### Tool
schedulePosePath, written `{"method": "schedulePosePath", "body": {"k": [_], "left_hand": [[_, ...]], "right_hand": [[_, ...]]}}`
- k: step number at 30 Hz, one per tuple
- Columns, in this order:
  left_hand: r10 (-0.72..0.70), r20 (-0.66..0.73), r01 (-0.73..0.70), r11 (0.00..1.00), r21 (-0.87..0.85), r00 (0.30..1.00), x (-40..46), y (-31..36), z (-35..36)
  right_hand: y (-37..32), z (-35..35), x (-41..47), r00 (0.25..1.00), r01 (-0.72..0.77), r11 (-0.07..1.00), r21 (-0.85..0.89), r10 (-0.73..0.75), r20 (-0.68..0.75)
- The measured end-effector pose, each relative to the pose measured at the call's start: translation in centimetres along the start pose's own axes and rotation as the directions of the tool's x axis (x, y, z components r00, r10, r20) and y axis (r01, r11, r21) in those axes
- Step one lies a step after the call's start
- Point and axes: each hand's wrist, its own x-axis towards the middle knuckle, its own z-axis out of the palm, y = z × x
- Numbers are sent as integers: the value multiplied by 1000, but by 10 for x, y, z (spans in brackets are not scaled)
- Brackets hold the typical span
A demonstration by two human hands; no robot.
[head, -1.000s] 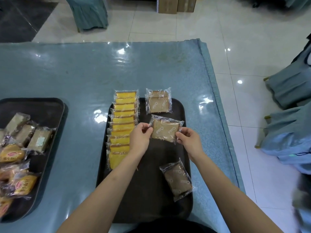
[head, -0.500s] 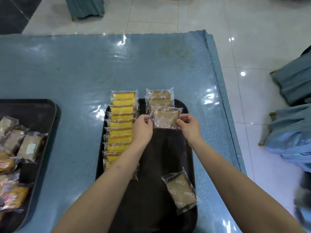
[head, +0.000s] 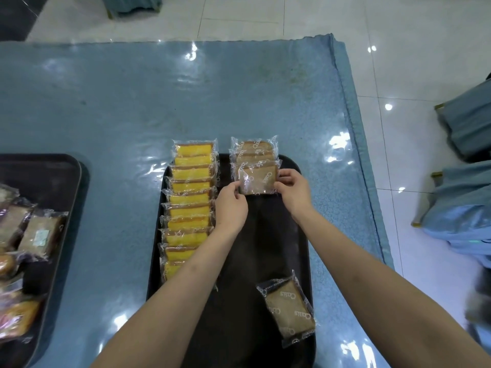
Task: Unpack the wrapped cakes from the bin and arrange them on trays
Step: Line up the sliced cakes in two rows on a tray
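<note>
Left hand [head: 230, 205] and right hand [head: 293, 189] pinch opposite edges of a square brown cake [head: 257, 179] in crinkled clear wrap, overlapping two like it at the black tray's [head: 289, 235] far end. Beside them, shingled yellow cakes [head: 190, 205]; white lettering unreadable.

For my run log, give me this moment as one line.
step: placing brown cake | hands: left and right pinch its wrapper | spot: brown row, black tray | yellow row: laid | loose brown cake: waiting
</note>
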Motion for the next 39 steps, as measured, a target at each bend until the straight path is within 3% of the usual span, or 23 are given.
{"method": "schedulePosePath", "body": {"k": [9,20,30,39], "left_hand": [[11,39,-15,995,97,999,10,3,4],[-96,80,85,987,135,992,11,-1,12],[-76,145,64,994,86,986,7,-4,7],[-28,157,23,999,36,987,-7,-7,-2]], "right_hand": [[2,6,13,1000,-2,999,-34,1,-18],[9,9,10,998,-44,998,-35,42,-48],[6,-1,2,998,-53,999,8,53,27],[6,-20,-19,998,-60,996,72,60,6]]}}
